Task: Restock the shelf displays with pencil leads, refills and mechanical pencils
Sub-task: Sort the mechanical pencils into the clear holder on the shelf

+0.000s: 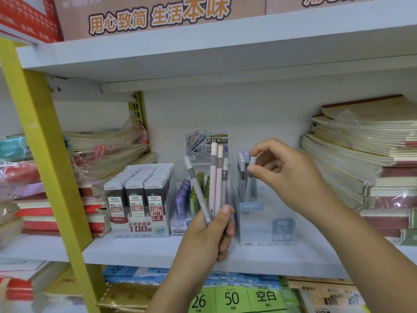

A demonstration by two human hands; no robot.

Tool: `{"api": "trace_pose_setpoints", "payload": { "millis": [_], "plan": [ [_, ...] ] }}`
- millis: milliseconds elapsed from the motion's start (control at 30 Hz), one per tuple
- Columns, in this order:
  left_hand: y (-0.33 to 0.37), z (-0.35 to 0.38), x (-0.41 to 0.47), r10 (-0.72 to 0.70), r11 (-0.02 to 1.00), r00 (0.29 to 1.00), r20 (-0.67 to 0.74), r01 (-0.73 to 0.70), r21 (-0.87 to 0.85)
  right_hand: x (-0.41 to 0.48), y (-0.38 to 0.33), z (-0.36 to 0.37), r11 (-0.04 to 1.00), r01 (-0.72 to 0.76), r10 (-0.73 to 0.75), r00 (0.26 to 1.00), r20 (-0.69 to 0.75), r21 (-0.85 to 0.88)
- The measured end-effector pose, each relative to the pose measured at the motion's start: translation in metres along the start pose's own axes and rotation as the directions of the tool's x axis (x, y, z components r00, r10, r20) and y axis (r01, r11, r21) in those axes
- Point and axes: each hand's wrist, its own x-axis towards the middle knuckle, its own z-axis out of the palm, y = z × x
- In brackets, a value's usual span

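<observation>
- Pink and grey-white mechanical pencils point(212, 177), four counted (two pink, two grey-white), fan upward out of the left hand point(209, 236). Its fingers wrap their lower ends, and barcode stickers show just above the grip.
- Right hand point(291, 177) pinches the capped top of a fifth pencil point(252, 160) between thumb and forefinger. The pencil hangs below the pinch with its lower end inside the clear display box point(266, 224).
- Box front reads "HB 0.7". More lilac-capped pencils stand in it just left of the pinch; count unclear.
- Lead display point(140, 199), left of the left-hand grip: three rows of cases, marked "0.5 HB" and "100".
- Tube display point(191, 195), behind the fanned pencils: purple and green tubes, "07 2B".
- Lower tags point(232, 298), below both hands: "26", "50", "空白".
</observation>
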Motion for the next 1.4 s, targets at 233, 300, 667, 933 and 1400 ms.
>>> {"api": "trace_pose_setpoints", "payload": {
  "millis": [233,300,667,933,1400],
  "plan": [
    [0.001,-0.001,-0.002,0.002,0.999,1.0,0.01,-0.002,-0.034,-0.001,0.0,0.003,0.999,-0.036,0.034,0.997,0.067,0.025],
    [0.002,-0.001,-0.003,-0.001,1.0,1.0,0.012,0.002,-0.026,-0.002,0.0,0.005,0.999,-0.031,0.034,0.996,0.079,-0.032],
    [0.016,0.007,-0.015,-0.006,0.992,0.989,0.149,0.026,-0.126,-0.003,-0.022,-0.007,0.987,-0.074,0.069,0.997,0.039,0.141],
    [0.02,0.013,-0.02,0.008,0.996,0.991,0.132,0.004,-0.09,-0.009,-0.036,-0.006,0.893,-0.205,0.152,0.976,0.158,0.402],
    [0.009,0.001,-0.005,-0.003,0.999,1.0,-0.023,0.002,-0.036,0.01,0.019,-0.019,0.96,0.024,-0.071,0.984,-0.161,-0.278]
  ]
}}
